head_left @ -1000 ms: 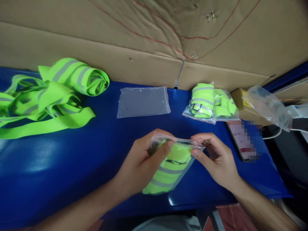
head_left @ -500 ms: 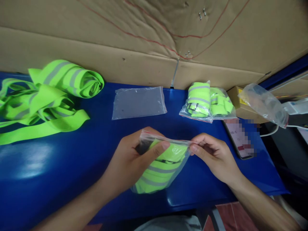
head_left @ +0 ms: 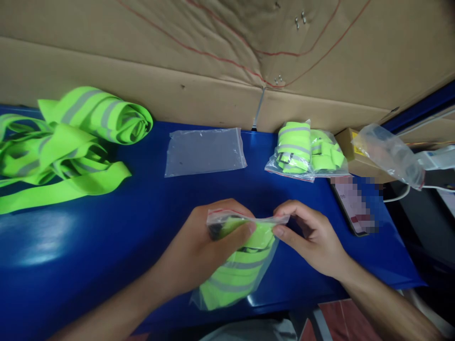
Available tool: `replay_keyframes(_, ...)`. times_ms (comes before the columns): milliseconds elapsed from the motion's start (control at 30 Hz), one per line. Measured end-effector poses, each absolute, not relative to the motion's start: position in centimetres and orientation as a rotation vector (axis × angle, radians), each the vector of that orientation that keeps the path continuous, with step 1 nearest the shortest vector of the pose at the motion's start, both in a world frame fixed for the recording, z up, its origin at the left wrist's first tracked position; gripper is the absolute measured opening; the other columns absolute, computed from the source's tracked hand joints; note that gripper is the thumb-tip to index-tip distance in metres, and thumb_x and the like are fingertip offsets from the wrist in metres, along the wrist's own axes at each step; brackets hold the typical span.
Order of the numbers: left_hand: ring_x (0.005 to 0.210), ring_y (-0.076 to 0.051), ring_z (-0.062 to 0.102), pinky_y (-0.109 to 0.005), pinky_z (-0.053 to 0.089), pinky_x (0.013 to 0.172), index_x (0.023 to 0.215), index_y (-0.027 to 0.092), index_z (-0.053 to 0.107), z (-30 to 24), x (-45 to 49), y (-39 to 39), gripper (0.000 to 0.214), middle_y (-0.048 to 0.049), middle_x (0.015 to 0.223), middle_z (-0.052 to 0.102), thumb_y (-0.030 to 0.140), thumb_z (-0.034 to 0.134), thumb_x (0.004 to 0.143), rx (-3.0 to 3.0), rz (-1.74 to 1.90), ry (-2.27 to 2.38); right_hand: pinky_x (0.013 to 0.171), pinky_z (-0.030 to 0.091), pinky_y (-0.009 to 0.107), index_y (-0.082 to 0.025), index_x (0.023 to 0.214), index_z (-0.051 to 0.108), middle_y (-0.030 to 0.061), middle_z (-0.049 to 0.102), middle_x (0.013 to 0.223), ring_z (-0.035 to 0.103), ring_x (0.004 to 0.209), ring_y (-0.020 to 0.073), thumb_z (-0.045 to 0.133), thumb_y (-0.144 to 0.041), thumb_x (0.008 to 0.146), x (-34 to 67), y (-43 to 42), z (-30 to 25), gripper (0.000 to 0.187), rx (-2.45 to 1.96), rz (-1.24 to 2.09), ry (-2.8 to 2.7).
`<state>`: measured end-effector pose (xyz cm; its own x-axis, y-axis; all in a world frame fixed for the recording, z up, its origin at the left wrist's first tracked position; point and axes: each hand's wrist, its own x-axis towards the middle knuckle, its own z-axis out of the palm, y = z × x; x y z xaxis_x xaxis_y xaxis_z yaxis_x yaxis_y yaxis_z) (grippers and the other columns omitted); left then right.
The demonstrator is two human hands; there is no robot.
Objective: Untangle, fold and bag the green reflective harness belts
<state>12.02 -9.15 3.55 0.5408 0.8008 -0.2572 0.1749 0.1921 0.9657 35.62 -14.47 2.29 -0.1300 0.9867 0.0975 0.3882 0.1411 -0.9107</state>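
Note:
Both my hands hold a clear zip bag (head_left: 236,274) stuffed with a folded neon-green reflective strap, over the front of the blue table (head_left: 88,237). My left hand (head_left: 202,251) grips the bag's left top, thumb pressed on the seal. My right hand (head_left: 309,237) pinches the seal's right end between thumb and forefinger. The bag hangs tilted, bottom towards me.
An empty clear bag (head_left: 205,151) lies flat at the back centre. Loose green reflective straps (head_left: 67,137) pile up at the left. Two filled bags (head_left: 305,151) sit at the back right, beside a phone (head_left: 353,206) and a small carton (head_left: 359,158). Cardboard (head_left: 213,61) lines the wall.
The filled bag has dropped slightly lower and closer to me. My right hand's pinch has slid leftwards along the seal towards my left thumb.

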Motion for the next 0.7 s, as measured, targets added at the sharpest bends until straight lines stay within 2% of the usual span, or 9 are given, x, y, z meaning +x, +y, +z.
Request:
replay_keyframes(100,0.062,-0.009,0.048,-0.018,0.039,0.053,0.09,0.016,0.073,3.5,12.3,-9.2,0.027,0.0013,0.076,0.063,0.044,0.076,0.088,1.293,0.49,0.96,0.069,0.053,0.02,-0.023,0.093,0.068,-0.0018,0.071,0.083,0.065,0.075,0.0113,0.075,-0.03,0.095,35.5,-14.4,2.3,0.01,-1.367,1.046,-1.624)
replay_keyframes(200,0.064,-0.01,0.049,-0.018,0.04,0.054,0.089,0.016,0.072,3.4,12.6,-9.3,0.029,0.0013,0.076,0.062,0.043,0.08,0.082,1.258,0.464,0.994,0.07,0.053,0.021,-0.022,0.097,0.069,-0.0009,0.071,0.087,0.065,0.077,0.0123,0.075,-0.031,0.094,35.3,-14.5,2.3,0.012,-1.358,1.157,-1.615)
replay_keyframes(367,0.064,-0.011,0.051,-0.02,0.041,0.055,0.09,0.018,0.073,2.9,12.8,-9.8,0.023,-0.0009,0.079,0.065,0.041,0.071,0.09,1.261,0.478,0.958,0.065,0.05,0.021,-0.02,0.09,0.066,-0.0016,0.068,0.08,0.062,0.072,0.0112,0.072,-0.028,0.096,34.7,-14.6,2.0,0.011,-1.349,1.236,-1.624)
replay_keyframes(500,0.065,-0.012,0.054,-0.019,0.043,0.055,0.09,0.02,0.075,2.7,12.6,-9.9,0.022,-0.0011,0.079,0.068,0.042,0.071,0.09,1.261,0.488,0.944,0.064,0.049,0.021,-0.02,0.089,0.067,-0.0014,0.069,0.081,0.063,0.072,0.0109,0.072,-0.029,0.096,34.5,-14.8,2.0,0.013,-1.348,1.261,-1.6)
replay_keyframes(700,0.058,-0.01,0.049,-0.018,0.038,0.049,0.084,0.018,0.076,2.7,12.6,-9.8,0.028,0.0002,0.07,0.064,0.045,0.071,0.092,1.326,0.479,0.974,0.056,0.044,0.021,-0.019,0.081,0.066,-0.0022,0.067,0.074,0.062,0.066,0.0104,0.071,-0.034,0.098,34.8,-15.0,2.2,0.023,-1.396,1.197,-1.614)
